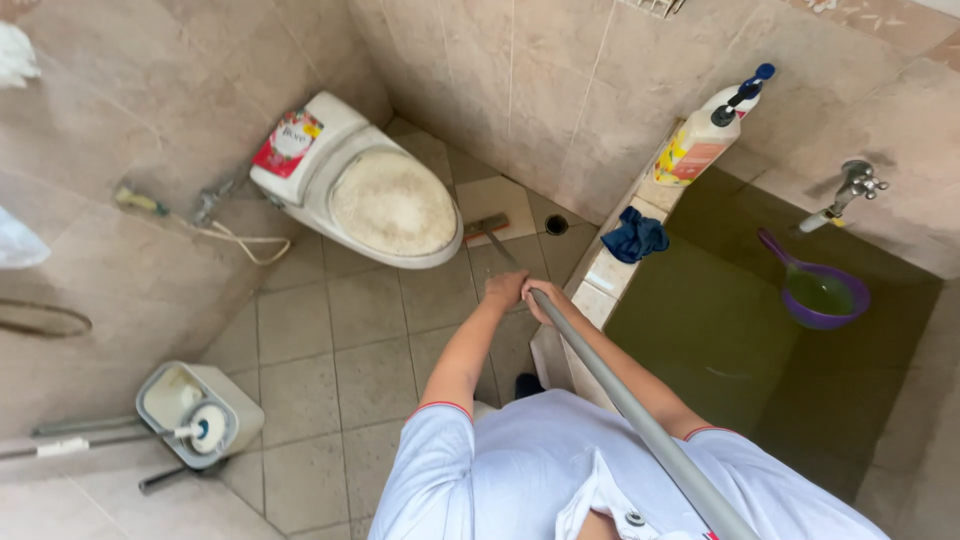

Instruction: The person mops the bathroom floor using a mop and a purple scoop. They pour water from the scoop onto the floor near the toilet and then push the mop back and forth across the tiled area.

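Both hands, left hand point(503, 289) and right hand point(540, 300), were closed in a firm grip around the grey pole point(640, 420), its brush head point(486, 227) on the floor tiles point(340, 340) beside the toilet point(380, 200); scrubbing looked barely begun there.

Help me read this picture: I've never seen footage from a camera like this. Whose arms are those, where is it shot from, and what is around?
The one picture comes from a camera worn on a person's head, looking down at a tiled bathroom floor. The left hand and right hand grip a long grey pole whose brush head rests on the floor beside the toilet. To the right is a water tank with a purple scoop, a blue cloth and a bottle on its ledge.
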